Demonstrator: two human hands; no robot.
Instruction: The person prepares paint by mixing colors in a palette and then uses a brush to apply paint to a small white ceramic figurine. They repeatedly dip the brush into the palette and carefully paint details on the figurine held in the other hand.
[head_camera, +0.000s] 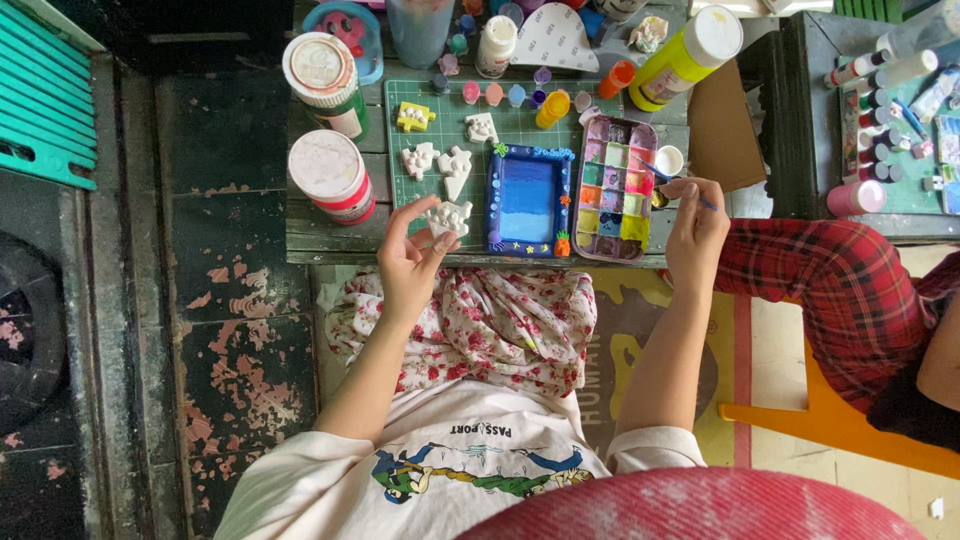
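Note:
My left hand (412, 258) holds a small white plaster figure (449, 217) at the front edge of the wooden table (330, 238). My right hand (695, 228) grips a thin paintbrush (668, 177) whose tip reaches toward a paint palette (617, 188) with several coloured wells. Between my hands lies a blue painted picture frame (528, 199) with small decorations. More white plaster figures (440, 160) and a yellow one (414, 117) rest on a green cutting mat (520, 125).
Two round tins (328, 172) stand at the left of the mat. Small paint pots (500, 95), a yellow bottle (683, 57) and a white bottle (494, 45) line the back. A person in red plaid (830, 290) sits to the right on an orange seat (830, 425).

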